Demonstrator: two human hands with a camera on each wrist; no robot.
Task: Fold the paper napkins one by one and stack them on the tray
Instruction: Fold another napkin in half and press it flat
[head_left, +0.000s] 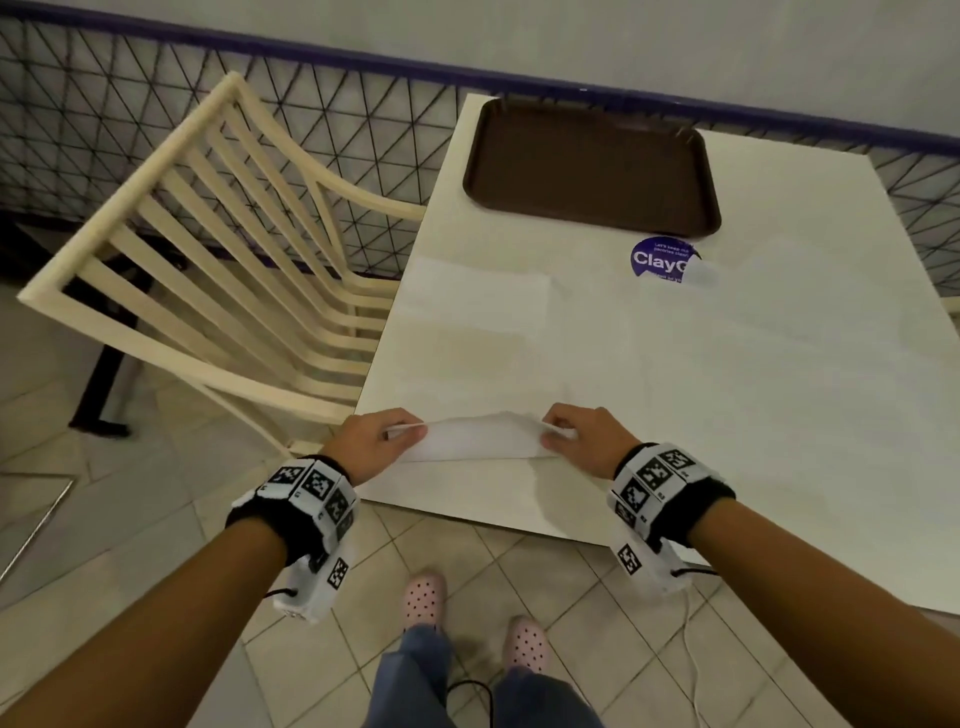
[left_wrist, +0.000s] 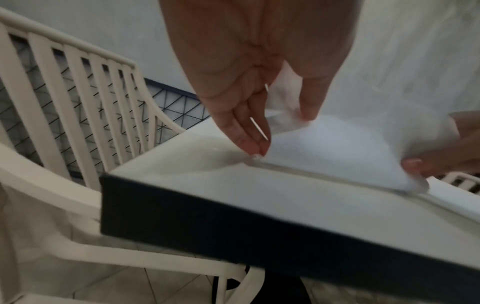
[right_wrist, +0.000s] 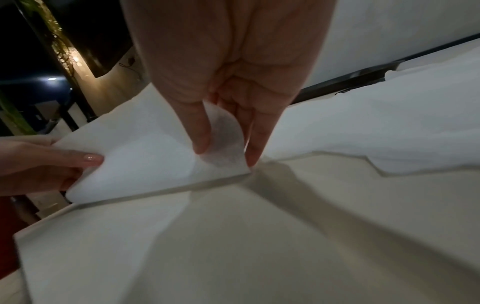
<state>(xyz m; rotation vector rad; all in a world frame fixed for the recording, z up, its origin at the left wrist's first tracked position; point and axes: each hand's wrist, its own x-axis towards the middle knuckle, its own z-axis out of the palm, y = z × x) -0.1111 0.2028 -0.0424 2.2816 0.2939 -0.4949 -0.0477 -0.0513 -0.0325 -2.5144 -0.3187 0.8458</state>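
Head view, nearest first: left hand (head_left: 375, 441) and right hand (head_left: 582, 434) at the near edge of the cream rectangular tabletop (head_left: 727, 415), each pinching one end of a thin white paper napkin (head_left: 478, 439). Napkin half folded, its near crease lying on the tabletop, its upper layer raised and bowed between the hands. Black wristbands with checkered marker tags on both wrists.

Left wrist view: thumb and fingers (left_wrist: 249, 133) closed on the napkin's corner (left_wrist: 337, 148), the corner touching the tabletop (left_wrist: 285, 205) close to its dark edge; the other hand (left_wrist: 441, 158) gripping the far end.

Right wrist view: thumb and fingers (right_wrist: 202, 131) pinching a curled corner of the napkin (right_wrist: 145, 160), the lower fingertip down on the tabletop (right_wrist: 259, 236).

Beyond the held napkin, more flat white paper napkins (head_left: 478, 306) spread across the tabletop, hard to tell apart from its surface. Further still, a round purple sticker (head_left: 660, 259), partly covered by one napkin's corner. Farthest from the held napkin, a dark brown rectangular plastic tray (head_left: 592, 166) at the tabletop's far end, nothing stacked on it. Left of the tabletop, a cream slatted chair (head_left: 208, 249), backed by black wire fencing (head_left: 363, 130).
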